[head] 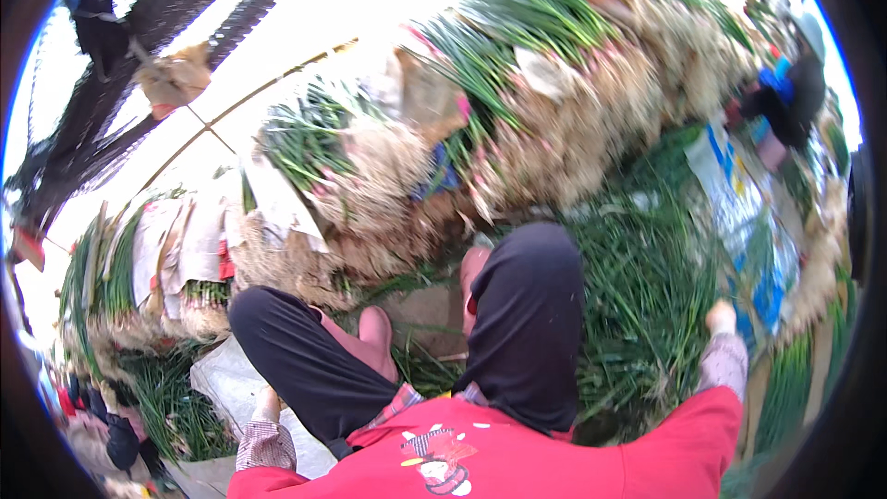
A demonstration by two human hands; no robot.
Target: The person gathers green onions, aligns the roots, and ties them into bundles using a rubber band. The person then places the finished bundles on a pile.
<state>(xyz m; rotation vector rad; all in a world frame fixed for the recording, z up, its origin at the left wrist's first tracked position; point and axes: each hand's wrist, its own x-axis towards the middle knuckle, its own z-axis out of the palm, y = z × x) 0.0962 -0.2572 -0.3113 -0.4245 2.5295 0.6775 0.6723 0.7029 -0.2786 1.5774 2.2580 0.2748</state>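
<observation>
My left hand (pixel 269 402) is down beside my left thigh, over a whitish plastic sheet (pixel 220 373). The leg partly covers its fingers, so its grip cannot be made out. To the right, my right hand (pixel 721 317) reaches out at the edge of a heap of loose green onion leaves (pixel 644 277). It is small and blurred, and its fingers do not show clearly. A blue and white plastic sheet (pixel 759 277) lies just beyond that hand. In front of my knees stands a long stack of green onion bunches (pixel 388 152) with pale, stringy roots facing me.
My pink rubber boots (pixel 376 336) rest on the littered ground. One person (pixel 797 97) is at the upper right, another (pixel 104 436) at the lower left. More green onion leaves (pixel 177 395) lie at left. A thin pole (pixel 277 80) crosses behind the stack.
</observation>
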